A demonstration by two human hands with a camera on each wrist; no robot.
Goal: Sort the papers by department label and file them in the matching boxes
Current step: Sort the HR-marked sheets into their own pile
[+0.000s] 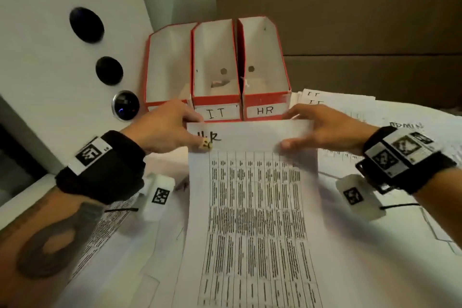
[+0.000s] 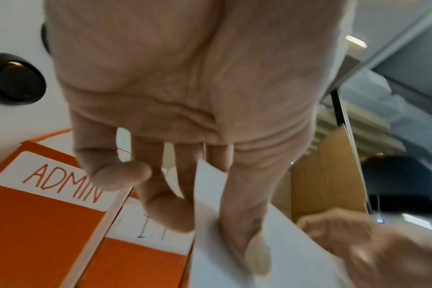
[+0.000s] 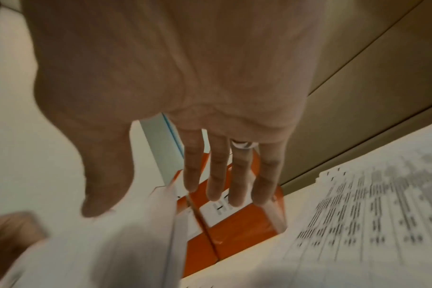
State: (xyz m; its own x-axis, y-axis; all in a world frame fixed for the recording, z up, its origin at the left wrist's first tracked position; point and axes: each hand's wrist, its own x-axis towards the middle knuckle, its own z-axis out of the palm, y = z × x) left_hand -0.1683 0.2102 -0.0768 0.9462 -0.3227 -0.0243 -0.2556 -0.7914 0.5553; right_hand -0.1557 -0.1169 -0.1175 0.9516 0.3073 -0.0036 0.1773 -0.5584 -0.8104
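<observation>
Both hands, left hand [image 1: 160,127] and right hand [image 1: 322,127], pinch an HR sheet [image 1: 252,195] before the seemingly empty HR box [image 1: 265,67]; loose papers [image 1: 400,117] remain unsorted on the tabletop.

Matt white printed paper sheet [image 1: 252,195], thin and slightly curled, before three file boxes [image 1: 216,67] of matt red cardboard with plain whitish insides and white paper labels [image 1: 217,112]. Brown corrugated cardboard [image 1: 350,20] behind; glossy black knobs [image 1: 86,24] on a smooth white panel [image 1: 37,45].
</observation>
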